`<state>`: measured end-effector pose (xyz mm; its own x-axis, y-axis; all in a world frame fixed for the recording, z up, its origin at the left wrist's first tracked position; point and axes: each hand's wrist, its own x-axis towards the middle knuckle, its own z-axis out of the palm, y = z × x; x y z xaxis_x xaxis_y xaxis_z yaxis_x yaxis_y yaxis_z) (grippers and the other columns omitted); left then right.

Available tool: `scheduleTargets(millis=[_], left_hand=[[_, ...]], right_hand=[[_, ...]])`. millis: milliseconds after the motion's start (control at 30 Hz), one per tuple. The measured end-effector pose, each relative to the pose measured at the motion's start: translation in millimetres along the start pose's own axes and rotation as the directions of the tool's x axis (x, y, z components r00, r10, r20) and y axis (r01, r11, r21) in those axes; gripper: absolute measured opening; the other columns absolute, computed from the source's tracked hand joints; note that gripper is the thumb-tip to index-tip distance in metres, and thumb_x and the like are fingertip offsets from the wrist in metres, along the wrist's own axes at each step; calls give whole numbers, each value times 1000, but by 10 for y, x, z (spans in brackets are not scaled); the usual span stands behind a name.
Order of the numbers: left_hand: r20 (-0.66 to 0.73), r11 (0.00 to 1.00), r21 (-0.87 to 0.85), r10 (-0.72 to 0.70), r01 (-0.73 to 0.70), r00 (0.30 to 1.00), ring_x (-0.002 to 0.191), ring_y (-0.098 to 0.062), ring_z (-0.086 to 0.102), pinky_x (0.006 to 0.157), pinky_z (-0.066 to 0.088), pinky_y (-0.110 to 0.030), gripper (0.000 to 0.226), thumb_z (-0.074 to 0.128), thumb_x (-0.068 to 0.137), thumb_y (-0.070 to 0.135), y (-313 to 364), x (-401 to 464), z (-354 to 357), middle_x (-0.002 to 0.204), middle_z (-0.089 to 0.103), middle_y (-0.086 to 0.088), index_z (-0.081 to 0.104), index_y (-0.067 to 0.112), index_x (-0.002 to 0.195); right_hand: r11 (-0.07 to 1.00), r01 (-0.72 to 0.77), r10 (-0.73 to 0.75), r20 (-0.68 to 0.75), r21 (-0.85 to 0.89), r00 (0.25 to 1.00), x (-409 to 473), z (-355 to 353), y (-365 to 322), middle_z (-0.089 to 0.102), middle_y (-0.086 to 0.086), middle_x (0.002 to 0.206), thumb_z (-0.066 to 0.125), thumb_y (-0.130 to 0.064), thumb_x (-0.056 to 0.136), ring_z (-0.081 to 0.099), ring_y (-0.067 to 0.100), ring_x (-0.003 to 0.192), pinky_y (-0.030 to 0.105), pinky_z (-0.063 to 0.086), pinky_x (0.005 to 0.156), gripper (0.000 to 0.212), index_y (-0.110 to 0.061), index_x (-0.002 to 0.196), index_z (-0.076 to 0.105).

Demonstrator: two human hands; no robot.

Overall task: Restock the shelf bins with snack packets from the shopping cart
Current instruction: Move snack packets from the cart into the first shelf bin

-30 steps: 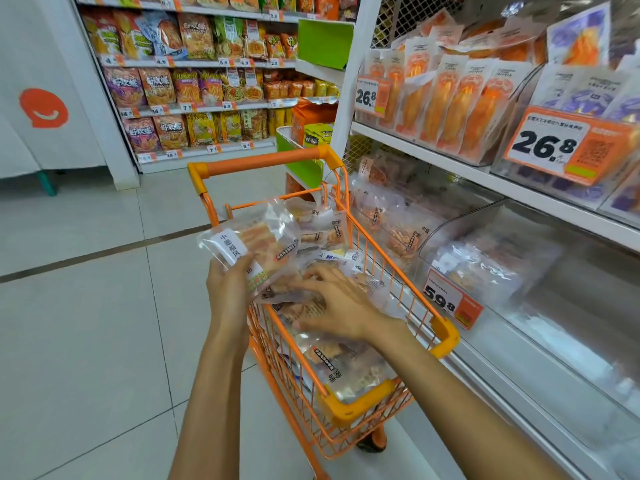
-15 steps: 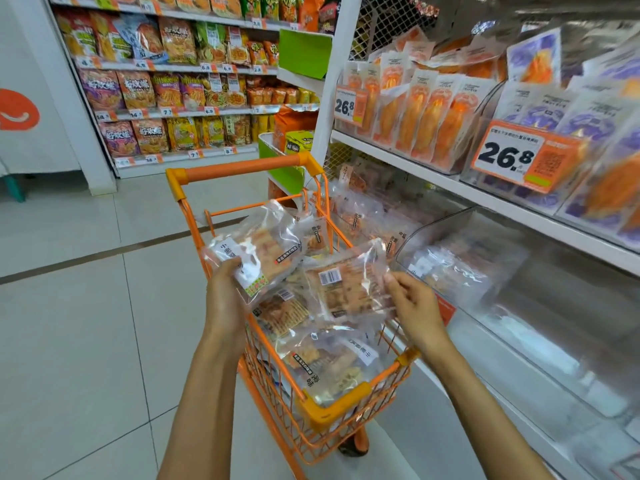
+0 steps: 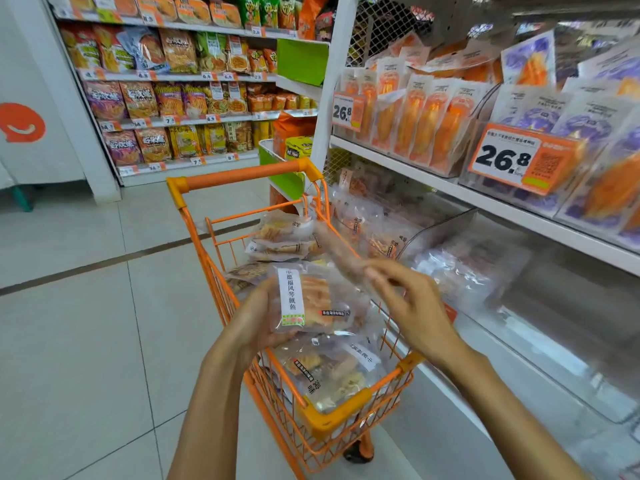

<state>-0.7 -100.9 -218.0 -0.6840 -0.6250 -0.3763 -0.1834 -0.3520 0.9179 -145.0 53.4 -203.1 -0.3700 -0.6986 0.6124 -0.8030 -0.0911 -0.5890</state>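
Centre frame, above my orange cart (image 3: 332, 419): my left hand (image 3: 254, 327) grips a clear snack packet (image 3: 313, 299) from beneath; my right hand (image 3: 414, 306) pinches a second, blurred packet (image 3: 341, 252), tilted toward the shelf bins (image 3: 446, 226) at right

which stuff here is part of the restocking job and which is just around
Job:
left hand gripping a clear snack packet
right hand pinching a blurred second packet
orange cart with more packets
clear shelf bin

Just around:
chip shelves
26.8 price tag
orange packs above
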Motion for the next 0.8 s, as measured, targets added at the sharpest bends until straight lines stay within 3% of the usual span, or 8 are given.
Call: scheduleTargets(millis=[67, 133, 200, 333, 467, 600, 700, 800], left_hand=[[-21, 1000, 15, -14, 14, 1000, 80, -19, 65, 67, 51, -28, 38, 34, 101, 40, -24, 21, -39, 91, 70, -4, 64, 17, 106], [-27, 999, 20, -30, 31, 999, 81, -23, 66, 74, 54, -34, 36, 38, 100, 37, -27, 17, -78, 91, 70, -8, 63, 13, 109], [8, 1000, 18, -22, 22, 1000, 85, -25, 68, 84, 55, -40, 42, 40, 99, 46, -28, -3, -105, 93, 73, -8, 66, 14, 108], [93, 995, -84, -43, 51, 995, 57, -15, 69, 52, 57, -26, 52, 32, 97, 55, 10, -51, -124, 70, 72, -3, 68, 18, 93], [197, 999, 50, -18, 9, 980, 67, -15, 67, 65, 57, -30, 46, 44, 90, 60, 40, -108, -101, 77, 71, -2, 73, 25, 88], [188, 996, 89, -32, 16, 982, 78, -16, 67, 78, 56, -30, 17, 62, 87, 32, 54, -126, -90, 88, 72, -5, 71, 18, 92], [51, 999, -4, 39, -39, 998, 73, -13, 66, 65, 55, -25, 16, 58, 91, 31, 69, -81, -176, 84, 72, -1, 68, 19, 97], [-197, 986, -110, 100, -124, 975, 64, -11, 65, 55, 54, -23, 17, 58, 93, 31, 74, -20, -243, 78, 71, 0, 65, 17, 99]], right_hand=[[941, 231, -162, 270, -248, 949, -43, 0, 79, 64, -25, 117, 50, -24, 97, 57, -6, 112, 16, 49, 85, 26, -37, 112, 67], [898, 340, -218, 392, -278, 894, -83, -18, 170, 67, -19, 116, 55, -11, 92, 58, -2, 113, 24, 54, 82, 32, -32, 111, 69], [931, 302, -196, 416, -206, 888, -89, -67, 191, 68, -17, 114, 57, -8, 92, 58, -2, 114, 27, 53, 88, 30, -29, 107, 71], [981, 165, -100, 477, -98, 873, -76, -173, 234, 67, -20, 116, 55, -23, 93, 51, -6, 122, 25, 46, 100, 21, -29, 103, 72], [997, 66, -43, 505, -28, 862, -41, -197, 215, 66, -20, 118, 58, -21, 93, 50, -4, 124, 25, 44, 102, 19, -26, 100, 74], [999, 48, -38, 477, -9, 878, 69, -67, 151, 66, -16, 119, 59, -9, 93, 47, -1, 128, 29, 42, 107, 22, -24, 98, 74], [999, -10, 26, 367, -47, 930, 203, 80, 142, 58, -12, 132, 56, -4, 93, 40, 5, 134, 28, 33, 113, 32, -25, 114, 67], [953, -252, 294, 308, -167, 905, 298, 211, 232, 46, -2, 144, 52, -8, 96, 37, 15, 138, 32, 29, 113, 42, -21, 135, 48]])
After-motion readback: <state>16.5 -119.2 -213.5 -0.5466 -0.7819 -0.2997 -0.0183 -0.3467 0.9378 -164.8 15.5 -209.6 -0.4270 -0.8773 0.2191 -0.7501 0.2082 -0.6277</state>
